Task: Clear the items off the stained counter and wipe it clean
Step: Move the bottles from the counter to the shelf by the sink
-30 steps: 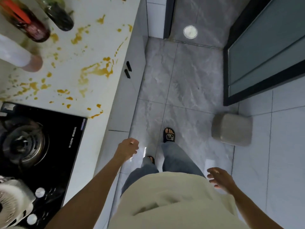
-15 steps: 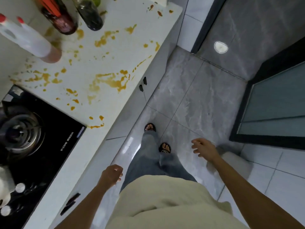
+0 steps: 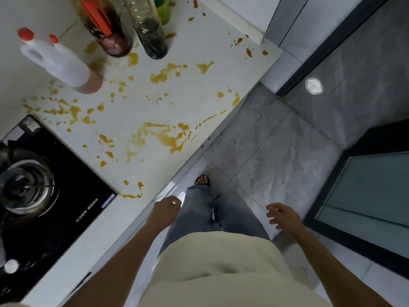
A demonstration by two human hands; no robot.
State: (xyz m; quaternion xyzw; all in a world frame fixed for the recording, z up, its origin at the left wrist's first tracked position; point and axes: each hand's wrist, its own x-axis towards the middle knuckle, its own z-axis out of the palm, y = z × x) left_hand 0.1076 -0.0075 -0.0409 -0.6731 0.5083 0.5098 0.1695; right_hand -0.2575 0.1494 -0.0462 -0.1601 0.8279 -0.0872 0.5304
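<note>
The white stone counter [image 3: 141, 103] is spattered with orange-yellow sauce stains [image 3: 163, 136], thickest near its front edge and in a band running toward the back wall. Along the back edge stand four containers: a white plastic bottle with two red caps [image 3: 55, 60] toward the hob side, a dark glass bottle with a red-orange label [image 3: 106, 27] beside it, a clear plastic bottle with dark contents at its base [image 3: 150, 34] next along, and a green bottle [image 3: 163, 9] partly hidden behind that one. A black glass gas hob with a steel burner ring [image 3: 44, 191] is set into the counter's left end.

The left hand [image 3: 166, 210] hangs just off the counter's front edge, its fingers loosely curled and holding nothing. The right hand [image 3: 283, 216] hovers over the grey tiled floor [image 3: 276, 140], well apart from the counter, fingers spread and relaxed, also holding nothing
</note>
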